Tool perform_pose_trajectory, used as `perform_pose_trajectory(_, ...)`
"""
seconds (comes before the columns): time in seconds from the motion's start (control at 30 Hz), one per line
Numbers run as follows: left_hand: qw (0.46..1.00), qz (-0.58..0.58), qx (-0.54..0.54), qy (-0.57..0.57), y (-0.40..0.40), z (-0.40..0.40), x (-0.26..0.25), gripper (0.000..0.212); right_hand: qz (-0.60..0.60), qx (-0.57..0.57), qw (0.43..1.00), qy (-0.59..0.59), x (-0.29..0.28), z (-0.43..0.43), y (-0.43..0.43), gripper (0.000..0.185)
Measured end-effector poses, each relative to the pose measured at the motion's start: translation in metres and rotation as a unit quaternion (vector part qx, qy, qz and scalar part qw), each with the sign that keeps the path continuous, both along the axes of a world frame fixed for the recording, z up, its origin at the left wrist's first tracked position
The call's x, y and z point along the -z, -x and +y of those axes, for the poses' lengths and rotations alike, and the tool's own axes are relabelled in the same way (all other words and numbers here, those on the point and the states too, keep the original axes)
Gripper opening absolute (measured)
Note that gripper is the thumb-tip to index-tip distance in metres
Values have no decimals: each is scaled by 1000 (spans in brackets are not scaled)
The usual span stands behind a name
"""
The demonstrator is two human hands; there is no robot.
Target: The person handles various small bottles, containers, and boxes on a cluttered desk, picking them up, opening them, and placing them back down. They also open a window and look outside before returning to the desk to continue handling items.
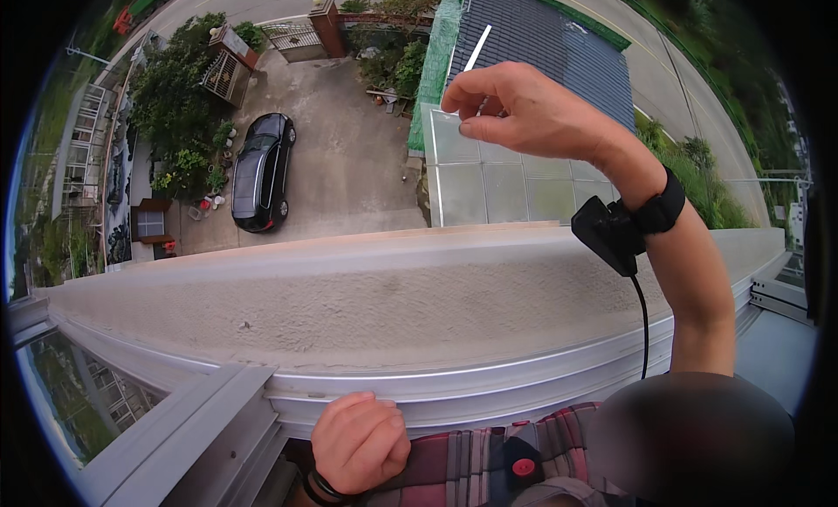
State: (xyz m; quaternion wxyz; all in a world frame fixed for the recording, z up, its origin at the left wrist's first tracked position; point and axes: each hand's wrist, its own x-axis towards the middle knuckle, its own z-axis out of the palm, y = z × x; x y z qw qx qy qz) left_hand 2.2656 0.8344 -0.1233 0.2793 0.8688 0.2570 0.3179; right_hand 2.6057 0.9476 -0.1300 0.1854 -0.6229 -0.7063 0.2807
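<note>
My right hand [514, 107] reaches out past the sill, its fingers curled and a gap showing between index finger and thumb. Nothing is plainly held in it. A narrow white strip [478, 48] appears just beyond the knuckles; whether it touches the hand is unclear. The wrist wears a black strap with a black device [609, 228] and a dangling cable [644, 323]. My left hand [360, 441] is curled into a loose fist at the inner edge of the metal window track [471, 382], close to my checked shirt [445, 458]. Its palm side is hidden.
A rough concrete ledge [393, 297] runs outside the track. An aluminium sash frame [177, 435] stands at left. Far below are a parked black car [262, 173], a glass canopy [504, 186], a dark tiled roof [550, 42] and a gate [294, 40]. A blurred round shape [694, 441] covers the lower right.
</note>
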Motion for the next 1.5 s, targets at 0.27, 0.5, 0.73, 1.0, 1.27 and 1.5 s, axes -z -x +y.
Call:
perform_pose_trajectory(0.27,998,-51,-12,-31,-8,-5,-1,19,-60,74,982,-164,-104,-89,2,28)
perform_pose_trajectory(0.5,996,-57,-19,-59,-7,-3,6,17,61,200,959,-190,-102,-233,46,33)
perform_pose_trajectory(0.73,994,-46,-18,-93,-8,-9,3,19,187,339,899,204,-64,-375,35,29)
perform_pose_trajectory(1.0,987,-32,-50,-146,-18,-13,1,21,106,581,804,-61,-25,-422,10,14)
perform_pose_trajectory(1.27,980,-18,-122,-153,-14,-18,6,17,85,566,813,-108,-30,-450,-29,14)
perform_pose_trajectory(1.5,977,-12,-181,-113,-13,-23,9,14,88,547,804,-217,-40,-466,-39,11)
